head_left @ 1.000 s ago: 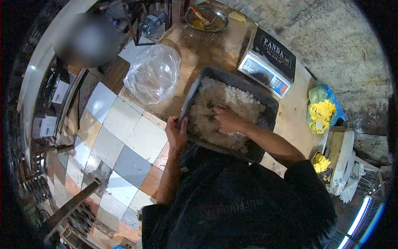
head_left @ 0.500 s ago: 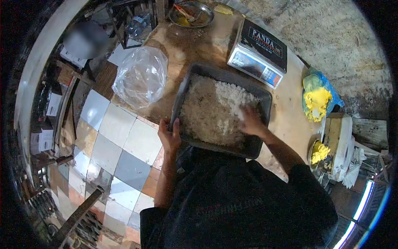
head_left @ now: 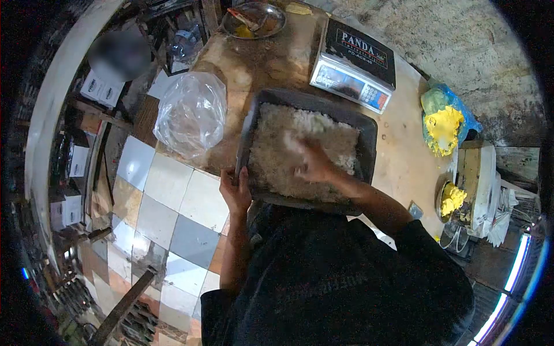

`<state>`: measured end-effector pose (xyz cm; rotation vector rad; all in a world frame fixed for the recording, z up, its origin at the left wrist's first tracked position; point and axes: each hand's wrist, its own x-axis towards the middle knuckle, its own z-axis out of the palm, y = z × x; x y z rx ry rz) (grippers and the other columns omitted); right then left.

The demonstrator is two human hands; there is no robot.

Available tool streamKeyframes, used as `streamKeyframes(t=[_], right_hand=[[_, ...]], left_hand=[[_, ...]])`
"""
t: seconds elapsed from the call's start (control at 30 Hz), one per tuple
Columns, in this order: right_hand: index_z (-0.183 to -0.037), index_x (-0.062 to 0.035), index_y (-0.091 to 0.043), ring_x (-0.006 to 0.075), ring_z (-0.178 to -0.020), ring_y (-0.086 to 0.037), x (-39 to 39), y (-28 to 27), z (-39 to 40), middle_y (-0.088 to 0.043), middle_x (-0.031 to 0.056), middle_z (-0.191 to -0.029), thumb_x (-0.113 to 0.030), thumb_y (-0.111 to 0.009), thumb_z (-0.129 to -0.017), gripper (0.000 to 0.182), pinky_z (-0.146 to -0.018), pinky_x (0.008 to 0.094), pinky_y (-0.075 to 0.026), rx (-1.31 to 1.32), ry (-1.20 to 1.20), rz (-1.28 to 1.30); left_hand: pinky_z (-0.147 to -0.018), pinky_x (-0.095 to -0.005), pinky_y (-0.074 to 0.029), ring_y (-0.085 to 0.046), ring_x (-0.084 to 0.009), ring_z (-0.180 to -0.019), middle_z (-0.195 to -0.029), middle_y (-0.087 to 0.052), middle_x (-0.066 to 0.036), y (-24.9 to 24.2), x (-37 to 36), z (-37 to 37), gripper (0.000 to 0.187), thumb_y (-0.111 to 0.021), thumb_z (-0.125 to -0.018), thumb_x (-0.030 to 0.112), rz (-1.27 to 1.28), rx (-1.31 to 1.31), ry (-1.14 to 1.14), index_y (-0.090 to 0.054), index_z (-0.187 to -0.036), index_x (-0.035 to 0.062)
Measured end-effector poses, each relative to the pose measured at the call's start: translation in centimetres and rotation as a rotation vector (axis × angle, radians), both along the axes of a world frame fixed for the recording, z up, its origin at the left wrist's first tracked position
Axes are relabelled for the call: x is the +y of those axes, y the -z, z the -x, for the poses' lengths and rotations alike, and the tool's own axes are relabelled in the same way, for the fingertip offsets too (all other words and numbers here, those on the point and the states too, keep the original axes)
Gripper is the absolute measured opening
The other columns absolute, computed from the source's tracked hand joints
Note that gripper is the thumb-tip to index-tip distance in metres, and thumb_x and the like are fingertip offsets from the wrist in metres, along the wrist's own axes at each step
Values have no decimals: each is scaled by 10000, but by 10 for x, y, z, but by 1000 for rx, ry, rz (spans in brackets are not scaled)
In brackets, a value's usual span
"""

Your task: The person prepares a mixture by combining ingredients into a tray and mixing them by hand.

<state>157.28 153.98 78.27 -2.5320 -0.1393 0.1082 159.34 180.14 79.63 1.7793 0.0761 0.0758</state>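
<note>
A dark rectangular baking pan sits at the table's near edge. It holds a wide layer of brownish crumbly material, with whiter clumps along the far side and at the right. My left hand is closed on the pan's left front corner, thumb on the outer wall and fingers at the rim. Inside the pan, my right hand reaches over the crumbs with thumb and fingers apart. Its fingertips look pale and slightly blurred, right at the surface of the crumbs.
Beyond the pan stands a digital scale. A clear plastic bag lies to the left. A metal plate is at the back. At the right are a bag of yellow paste and a bowl of yellow paste.
My right hand has moved left from the pan's right side to its middle. The white clumps near the centre are more spread out. My left hand keeps its hold on the pan.
</note>
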Motion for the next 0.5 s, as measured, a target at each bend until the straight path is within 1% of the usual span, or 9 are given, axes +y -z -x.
streamKeyframes(t=[0.07, 0.13, 0.17, 0.27, 0.3, 0.33, 0.4, 0.43, 0.5], right_hand=[[-1338, -36, -354, 398, -1227, -351, 7, -18, -11, -340, 233, -1357, -230, -790, -632, 852, -1035, 473, -294, 86, -231, -114], [-1363, -60, -339, 437, -1307, -231, 4, -51, -37, -268, 217, -1420, -239, -755, -686, 814, -1055, 493, -269, 323, -239, 200], [-1392, -92, -299, 460, -1341, -128, 2, -54, -47, -178, 246, -1452, -217, -725, -716, 808, -1088, 513, -210, 232, -49, 357], [-1410, -62, -235, 454, -1340, -140, 13, -14, -71, -137, 287, -1445, -229, -729, -695, 885, -1105, 514, -168, 171, 138, 163], [-1420, -18, -154, 449, -1338, -152, 27, -10, -75, -130, 320, -1429, -244, -738, -672, 976, -1114, 508, -140, 228, 49, 182], [-1420, -18, -154, 449, -1338, -152, 40, 1, -73, -130, 320, -1429, -244, -738, -672, 976, -1114, 508, -140, 229, 45, 182], [-1301, 17, -369, 486, -1280, -223, 61, 28, -58, -303, 314, -1335, -338, -723, -645, 826, -1065, 529, -231, 223, -242, 182], [-1301, 17, -369, 486, -1280, -223, 66, 18, -47, -303, 314, -1335, -338, -723, -645, 826, -1065, 529, -231, 223, -249, 186], [-1268, -24, -429, 450, -1271, -270, 65, -10, -23, -374, 259, -1317, -358, -736, -624, 788, -1063, 520, -240, 240, -569, 70]], left_hand=[[-602, -274, -433, -514, -120, -666, -727, -575, -73, 5, -2, 1, 242, -643, -859, 199, 202, 21, -36, -527, -868, -14], [-605, -283, -435, -517, -127, -667, -718, -573, -85, 4, 1, 1, 257, -649, -854, 211, 125, 68, -38, -528, -865, -16], [-602, -283, -434, -518, -128, -664, -709, -570, -87, 9, 1, 1, 255, -648, -854, 212, 108, 26, -36, -530, -857, -14], [-595, -284, -432, -517, -132, -653, -696, -567, -86, 5, 2, 0, 250, -646, -855, 213, 47, 26, -32, -532, -839, -9], [-591, -284, -431, -516, -134, -646, -690, -566, -83, 2, 3, 1, 247, -645, -856, 213, 5, 74, -23, -533, -829, -5], [-591, -284, -431, -516, -134, -646, -690, -566, -83, 2, 4, 1, 247, -645, -856, 213, 4, 75, -27, -533, -829, -5], [-586, -288, -430, -509, -137, -631, -688, -568, -81, 3, 4, 0, 250, -648, -851, 217, -7, 36, -11, -531, -822, -2], [-586, -288, -430, -509, -137, -631, -688, -568, -81, 3, 3, 0, 250, -648, -851, 217, -4, 36, -18, -531, -822, -2], [-587, -287, -427, -500, -136, -632, -685, -564, -80, 2, 2, 2, 253, -649, -848, 221, 77, 78, -49, -530, -825, -2]])
